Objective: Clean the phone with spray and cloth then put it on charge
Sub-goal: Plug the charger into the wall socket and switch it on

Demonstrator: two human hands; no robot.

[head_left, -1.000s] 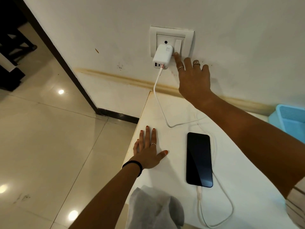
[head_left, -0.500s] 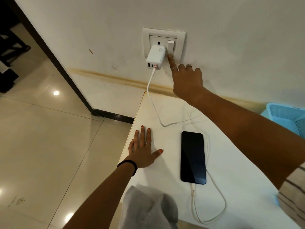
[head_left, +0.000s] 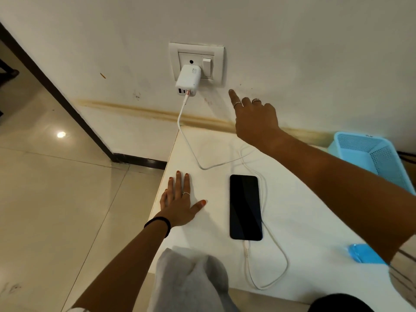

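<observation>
A black phone (head_left: 245,207) lies face up on the white table (head_left: 299,233), its screen dark. A white cable (head_left: 270,266) is plugged into its near end and runs up to a white charger (head_left: 188,81) in the wall socket (head_left: 198,61). My left hand (head_left: 180,202) rests flat on the table, left of the phone, fingers apart. My right hand (head_left: 254,118) hovers below the socket's switch (head_left: 207,66), index finger pointing, holding nothing. A grey cloth (head_left: 189,282) hangs over the table's near edge.
A light blue plastic basket (head_left: 371,156) stands at the table's far right against the wall. A small blue object (head_left: 364,253) lies at the right edge under my forearm. Tiled floor lies to the left of the table.
My right index finger has come off the socket switch and the hand has dropped lower and to the right. My left hand and the phone have stayed put.
</observation>
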